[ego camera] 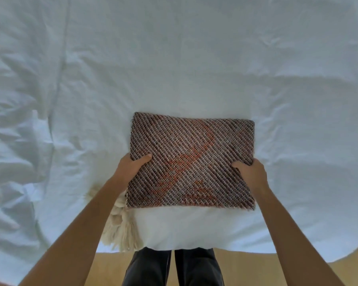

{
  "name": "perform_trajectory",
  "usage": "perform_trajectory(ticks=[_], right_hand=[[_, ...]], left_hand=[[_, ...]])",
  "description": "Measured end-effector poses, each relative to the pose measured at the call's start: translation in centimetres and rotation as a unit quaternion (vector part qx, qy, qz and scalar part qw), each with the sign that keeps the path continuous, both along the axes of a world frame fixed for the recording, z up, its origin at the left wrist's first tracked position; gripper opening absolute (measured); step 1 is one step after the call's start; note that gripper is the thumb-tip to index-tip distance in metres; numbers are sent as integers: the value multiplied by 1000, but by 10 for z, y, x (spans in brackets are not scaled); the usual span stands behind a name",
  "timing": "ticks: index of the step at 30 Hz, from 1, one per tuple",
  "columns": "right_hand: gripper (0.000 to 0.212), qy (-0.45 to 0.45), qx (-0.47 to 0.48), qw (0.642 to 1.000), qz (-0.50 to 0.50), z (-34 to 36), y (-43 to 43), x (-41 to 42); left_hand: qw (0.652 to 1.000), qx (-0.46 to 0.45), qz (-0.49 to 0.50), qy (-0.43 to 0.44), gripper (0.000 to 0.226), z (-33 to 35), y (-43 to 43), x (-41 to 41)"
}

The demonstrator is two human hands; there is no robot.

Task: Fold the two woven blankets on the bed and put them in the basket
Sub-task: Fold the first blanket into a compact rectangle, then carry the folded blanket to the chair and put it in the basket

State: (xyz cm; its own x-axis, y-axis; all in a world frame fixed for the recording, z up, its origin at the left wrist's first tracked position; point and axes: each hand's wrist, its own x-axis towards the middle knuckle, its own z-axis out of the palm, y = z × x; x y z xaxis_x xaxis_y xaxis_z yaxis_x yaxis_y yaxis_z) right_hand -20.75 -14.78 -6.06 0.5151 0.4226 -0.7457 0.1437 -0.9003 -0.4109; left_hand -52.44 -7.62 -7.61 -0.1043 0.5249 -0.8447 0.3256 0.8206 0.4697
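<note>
Gripping 1 folded woven blanket (191,159) by its side edges, the left hand (130,165) and right hand (250,172) each pinch it, thumbs on top. It lies on the bed (174,58) near the front edge: brown diagonal weave, orange motif, cream tassels (120,228). Folding judged complete; basket and 2nd blanket not in view.

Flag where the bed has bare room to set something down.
Bare bed beyond the blanket and wide on both sides of it. Crowded at the near edge: left hand and right hand grip its sides, tassels lie at its near-left corner.
</note>
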Motion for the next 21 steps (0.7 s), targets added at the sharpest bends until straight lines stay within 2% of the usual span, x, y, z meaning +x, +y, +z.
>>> perform_trajectory(ticks=[2,4,8,15,21], right_hand=[[46,64,-13,998,-25,-1,6,10],[52,108,-3,993,-49,0,8,14],[58,124,38,990,-46,6,0,10],[37,209,51,973,-85,66,-15,17],[32,267,67,957,-93,131,-49,33]], left_hand=[[999,7,-3,-50,56,0,0,-3],[998,26,-7,-64,57,-2,-3,-6],[996,43,-31,-72,63,6,-6,-5],[994,59,-37,-83,47,72,-11,-1],[990,71,-49,-108,32,137,-31,5]])
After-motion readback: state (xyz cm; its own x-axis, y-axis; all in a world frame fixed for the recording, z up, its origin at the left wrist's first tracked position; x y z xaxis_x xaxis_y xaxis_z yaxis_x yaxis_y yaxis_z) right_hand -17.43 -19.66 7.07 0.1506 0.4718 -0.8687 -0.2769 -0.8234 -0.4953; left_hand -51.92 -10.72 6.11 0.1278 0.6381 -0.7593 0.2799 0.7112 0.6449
